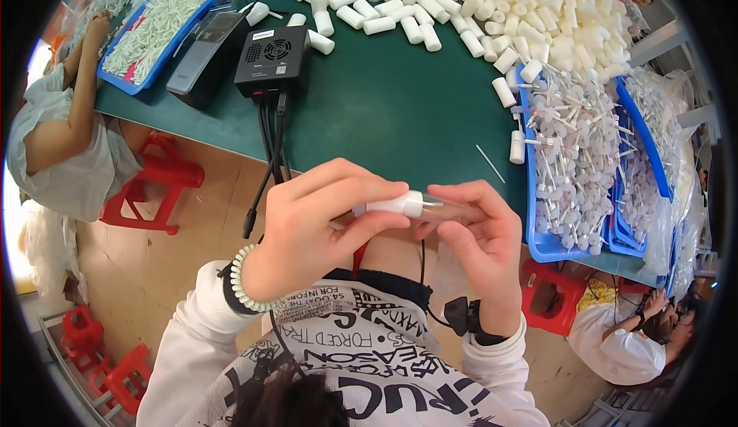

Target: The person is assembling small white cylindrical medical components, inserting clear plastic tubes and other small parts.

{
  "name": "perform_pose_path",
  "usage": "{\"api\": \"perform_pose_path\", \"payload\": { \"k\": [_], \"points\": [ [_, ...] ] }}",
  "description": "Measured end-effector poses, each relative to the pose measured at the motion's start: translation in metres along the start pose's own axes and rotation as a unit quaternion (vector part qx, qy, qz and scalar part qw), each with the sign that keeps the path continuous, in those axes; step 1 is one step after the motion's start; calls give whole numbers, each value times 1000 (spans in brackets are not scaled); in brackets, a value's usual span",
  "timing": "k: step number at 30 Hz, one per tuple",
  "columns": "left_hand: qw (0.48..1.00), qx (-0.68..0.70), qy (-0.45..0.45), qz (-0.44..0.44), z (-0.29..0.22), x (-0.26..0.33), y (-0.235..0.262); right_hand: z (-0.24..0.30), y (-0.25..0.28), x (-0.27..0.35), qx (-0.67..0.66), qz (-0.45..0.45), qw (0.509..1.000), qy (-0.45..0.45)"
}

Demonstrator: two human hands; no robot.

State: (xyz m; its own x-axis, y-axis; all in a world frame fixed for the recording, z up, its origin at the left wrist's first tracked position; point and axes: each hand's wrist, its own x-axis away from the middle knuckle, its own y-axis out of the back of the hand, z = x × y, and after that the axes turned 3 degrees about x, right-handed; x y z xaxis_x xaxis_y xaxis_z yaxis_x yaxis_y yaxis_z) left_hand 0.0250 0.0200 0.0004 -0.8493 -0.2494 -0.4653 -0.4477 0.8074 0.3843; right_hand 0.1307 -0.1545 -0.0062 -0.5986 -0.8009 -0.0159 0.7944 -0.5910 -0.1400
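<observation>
Both hands, left (pixel 307 223) and right (pixel 480 250), grip a small tube (pixel 419 206) beside the blue tray (pixel 538 242).

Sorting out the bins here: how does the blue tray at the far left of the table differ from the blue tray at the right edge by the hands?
The far-left tray holds plain white sticks lying roughly parallel, while the right tray holds white caps with thin stems, jumbled in all directions. The far-left tray sits by another person's hand; the right tray is nearest the wearer's right hand. The right tray has more blue trays beside it. Both are blue, shallow and full of white parts.
</observation>
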Motion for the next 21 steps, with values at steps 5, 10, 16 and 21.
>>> {"api": "perform_pose_path", "payload": {
  "k": [5, 10, 16, 21],
  "points": [
    [928, 309, 203, 42, 1, 0, 3, -10, 6, -3, 3, -18, 1000, -25],
    [947, 262, 187, 15, 5, 3, 4, -8, 2, 3, 18, 5, 999, 38],
    [952, 296, 80, -11, 27, 6, -9, -4, -12, 0, 100, -20, 994, 30],
    [800, 523, 283, -83, 13, 14, -24, -22, -34, 4, 336, -147, 923, 120]
  ]
}}
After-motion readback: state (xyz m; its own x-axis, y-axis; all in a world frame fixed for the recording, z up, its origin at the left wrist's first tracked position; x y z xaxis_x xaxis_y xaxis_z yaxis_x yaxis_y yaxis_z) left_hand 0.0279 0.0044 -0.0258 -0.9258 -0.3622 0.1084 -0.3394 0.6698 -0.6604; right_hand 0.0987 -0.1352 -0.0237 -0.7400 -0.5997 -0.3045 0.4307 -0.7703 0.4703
